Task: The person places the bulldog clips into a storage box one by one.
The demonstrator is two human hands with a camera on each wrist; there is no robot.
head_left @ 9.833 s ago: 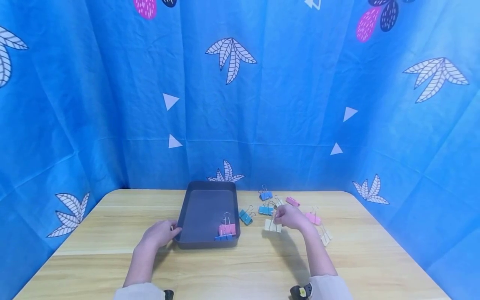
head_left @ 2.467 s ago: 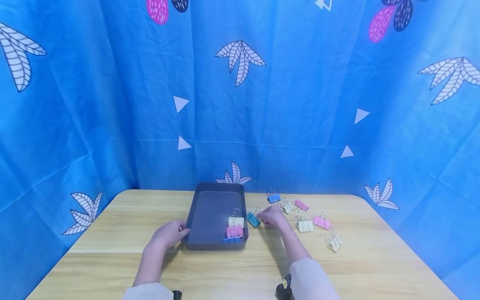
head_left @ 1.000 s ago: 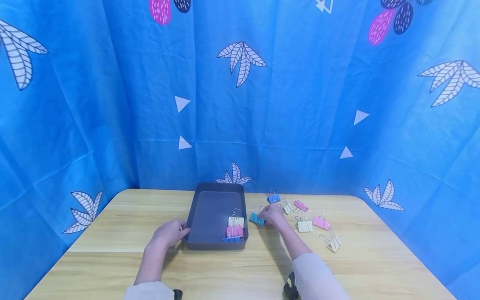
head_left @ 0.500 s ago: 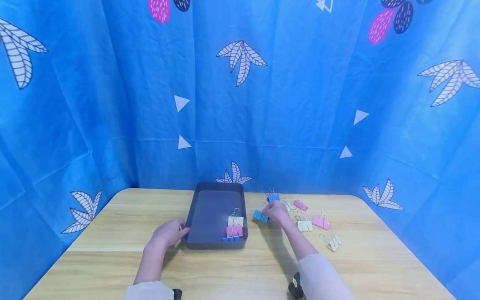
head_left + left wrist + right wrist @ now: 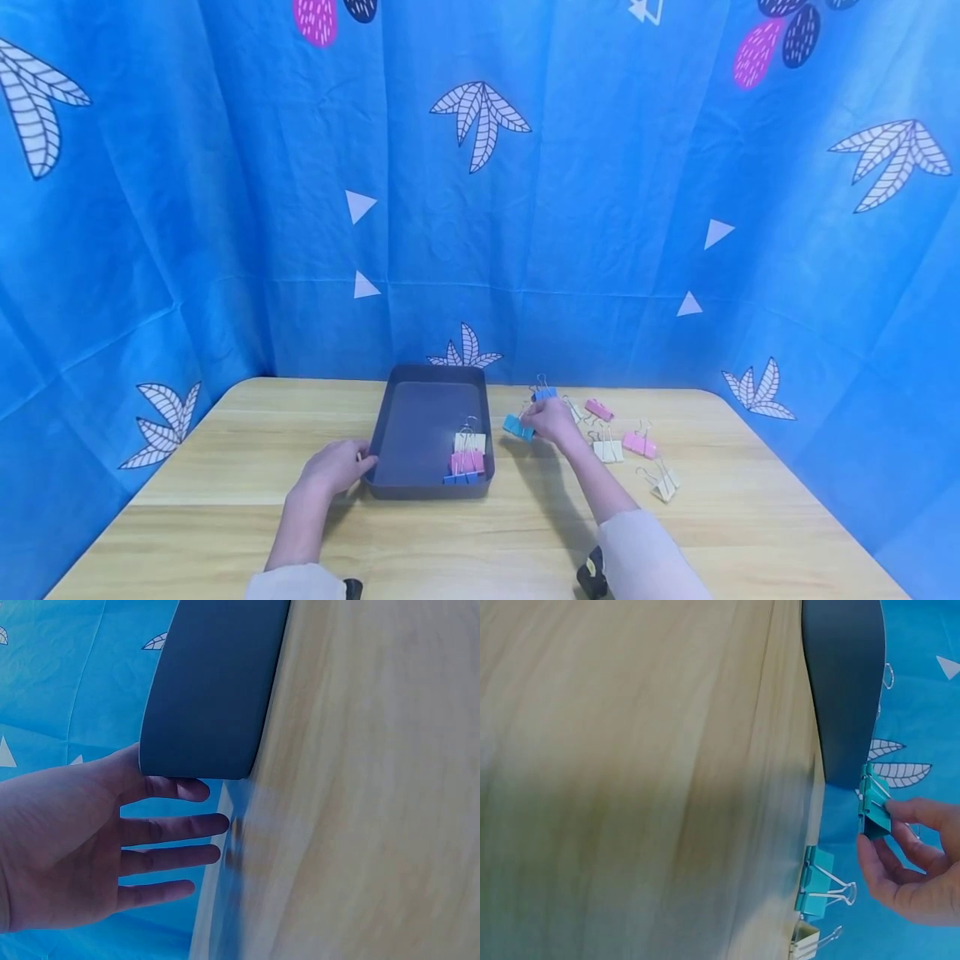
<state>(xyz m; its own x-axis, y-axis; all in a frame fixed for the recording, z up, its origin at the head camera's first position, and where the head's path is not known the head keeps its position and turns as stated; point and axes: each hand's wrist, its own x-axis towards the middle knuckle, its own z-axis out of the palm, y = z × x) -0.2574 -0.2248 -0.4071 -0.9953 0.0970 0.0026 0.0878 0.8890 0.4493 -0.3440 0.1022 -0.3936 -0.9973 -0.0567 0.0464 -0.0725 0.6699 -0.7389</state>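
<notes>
My right hand (image 5: 552, 419) pinches a teal binder clip (image 5: 517, 427) between thumb and fingers, right of the dark grey tray (image 5: 423, 421). In the right wrist view the held teal binder clip (image 5: 874, 799) appears raised off the table. Another teal binder clip (image 5: 816, 885) stands below it there, hidden behind my hand in the head view. My left hand (image 5: 335, 467) holds the tray's near left edge. Its thumb goes behind the tray wall (image 5: 210, 697) in the left wrist view, while the other fingers extend straight outside. Cream (image 5: 471, 442), pink (image 5: 467, 463) and blue clips (image 5: 460, 479) line the tray's near right corner.
Right of the tray lie a blue clip (image 5: 543, 392), pink clips (image 5: 599, 409) (image 5: 639, 444) and cream clips (image 5: 608, 452) (image 5: 664, 485), all on the wooden table (image 5: 465, 546). A blue patterned curtain (image 5: 600, 183) hangs along the table's back and sides.
Since the earliest frame, a cream clip has come to lie in the tray. My right hand has taken hold of a teal clip and turned and lifted it. The left hand stays at the tray.
</notes>
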